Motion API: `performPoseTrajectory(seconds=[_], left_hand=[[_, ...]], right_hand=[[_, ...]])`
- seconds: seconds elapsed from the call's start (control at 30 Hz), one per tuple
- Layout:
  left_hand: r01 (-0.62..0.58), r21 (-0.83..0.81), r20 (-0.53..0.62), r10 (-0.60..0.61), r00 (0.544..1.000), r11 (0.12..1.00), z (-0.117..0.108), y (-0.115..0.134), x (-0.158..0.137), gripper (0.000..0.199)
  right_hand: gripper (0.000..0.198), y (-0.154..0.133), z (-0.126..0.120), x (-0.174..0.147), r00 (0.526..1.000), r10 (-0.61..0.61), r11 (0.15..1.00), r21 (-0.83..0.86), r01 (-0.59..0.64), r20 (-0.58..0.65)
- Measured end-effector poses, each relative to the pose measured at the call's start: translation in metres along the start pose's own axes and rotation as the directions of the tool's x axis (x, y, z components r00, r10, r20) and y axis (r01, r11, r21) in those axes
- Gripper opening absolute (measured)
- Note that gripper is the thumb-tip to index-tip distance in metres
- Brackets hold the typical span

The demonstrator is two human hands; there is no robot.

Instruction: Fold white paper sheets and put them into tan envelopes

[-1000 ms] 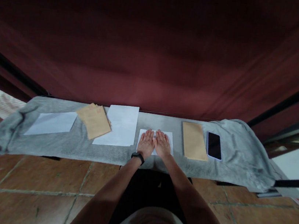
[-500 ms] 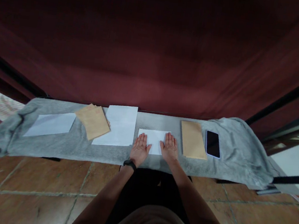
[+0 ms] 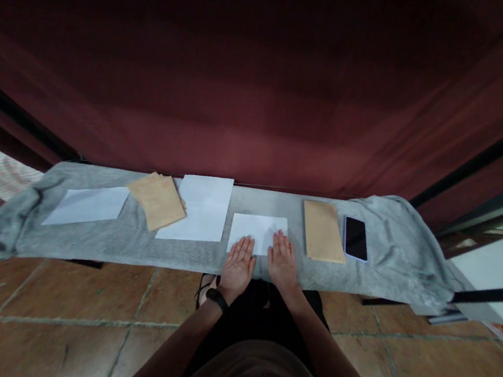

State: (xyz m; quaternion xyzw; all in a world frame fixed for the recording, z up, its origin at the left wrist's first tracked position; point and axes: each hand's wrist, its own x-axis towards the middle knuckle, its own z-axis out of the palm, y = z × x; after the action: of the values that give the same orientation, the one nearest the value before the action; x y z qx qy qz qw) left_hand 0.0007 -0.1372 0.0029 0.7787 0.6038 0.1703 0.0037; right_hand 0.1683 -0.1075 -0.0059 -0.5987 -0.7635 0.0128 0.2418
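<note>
In front of me a folded-looking white sheet of paper (image 3: 253, 226) lies on the grey cloth (image 3: 195, 258). My left hand (image 3: 239, 266), with a dark band at the wrist, rests flat over the paper's near left edge, fingers stretched forward. At the near right corner my right hand (image 3: 283, 260) also lies flat, its fingertips on the paper. Neither hand grips anything. Left of the paper is a larger white sheet stack (image 3: 204, 210), partly covered by several fanned brown envelopes (image 3: 165, 204). On the right lies a brown envelope stack (image 3: 324, 231).
A phone (image 3: 357, 239) with a dark screen lies right of the brown stack. Another white sheet (image 3: 87, 206) is at the far left. A dark red curtain (image 3: 256, 158) hangs behind the narrow table. A white board (image 3: 496, 276) stands at the far right beside a black bar.
My left hand has slid nearer to me and slightly right, uncovering more of the white paper. The right hand has shifted slightly toward me. Both remain flat.
</note>
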Motion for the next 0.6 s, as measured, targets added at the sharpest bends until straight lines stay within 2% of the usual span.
performPoseTrajectory(seconds=[0.07,0.13,0.23,0.43,0.6], left_hand=[[-0.066,0.000,0.035,0.066,0.997,0.998,0.003,0.011,-0.001,0.058],[-0.095,0.013,0.060,0.094,0.994,0.995,0.006,0.017,-0.001,0.059],[-0.095,0.018,0.059,0.094,0.994,0.995,0.004,0.014,-0.004,0.058],[-0.031,0.013,-0.011,0.031,0.999,0.999,-0.005,-0.002,-0.017,0.061],[0.008,0.029,-0.033,-0.007,0.999,1.000,-0.007,-0.012,-0.026,0.060]], right_hand=[[0.053,-0.016,0.000,-0.005,0.989,-0.137,0.990,0.055,0.133,0.061],[0.052,-0.025,0.000,-0.011,0.981,-0.177,0.983,0.066,0.172,0.077],[0.053,-0.022,-0.003,-0.018,0.985,-0.157,0.988,0.019,0.156,0.068],[0.059,0.009,-0.012,-0.030,0.992,-0.102,0.991,-0.082,0.108,0.068],[0.058,0.024,-0.017,-0.037,0.998,-0.041,0.994,-0.096,0.046,0.052]])
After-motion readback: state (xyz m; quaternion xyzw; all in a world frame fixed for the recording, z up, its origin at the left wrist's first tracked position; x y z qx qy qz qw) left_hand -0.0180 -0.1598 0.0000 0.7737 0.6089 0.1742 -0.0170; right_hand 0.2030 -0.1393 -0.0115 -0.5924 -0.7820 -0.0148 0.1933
